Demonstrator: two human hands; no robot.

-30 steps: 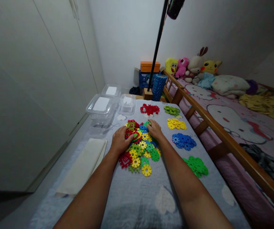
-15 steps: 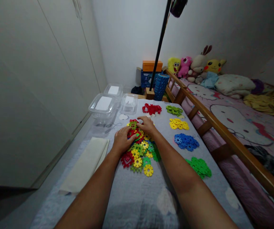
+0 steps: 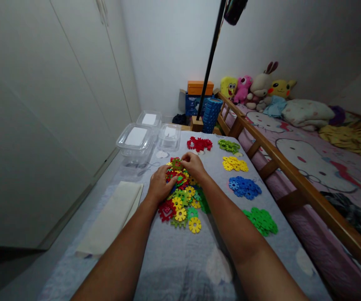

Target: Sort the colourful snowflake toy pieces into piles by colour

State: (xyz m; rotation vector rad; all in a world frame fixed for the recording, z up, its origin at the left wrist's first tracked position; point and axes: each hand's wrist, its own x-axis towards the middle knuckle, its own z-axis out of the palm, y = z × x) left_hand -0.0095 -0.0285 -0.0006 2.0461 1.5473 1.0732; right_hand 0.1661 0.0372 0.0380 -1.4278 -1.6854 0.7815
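Tubs [image 3: 130, 143], clear (contents uncertain); right grip [image 3: 194, 164] pinching olive piece [image 3: 176, 163]; left grip [image 3: 160, 184] spread over pile [image 3: 185, 204].

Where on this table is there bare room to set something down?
Bare cloth lies between the forearms, nearer than the mixed pile, and between the right hand and the yellow pile. Crowded: that pile of mixed pieces, and the far left with clear boxes.

The one wide view I can follow looks from the person's head over the counter's [image 3: 174, 251] six-o'clock end, facing forward and down toward the wall [image 3: 164, 50] at twelve, fairly near both hands [image 3: 161, 184], taking in the cabinet [image 3: 42, 125] at nine and the bed [image 3: 308, 146] at three.
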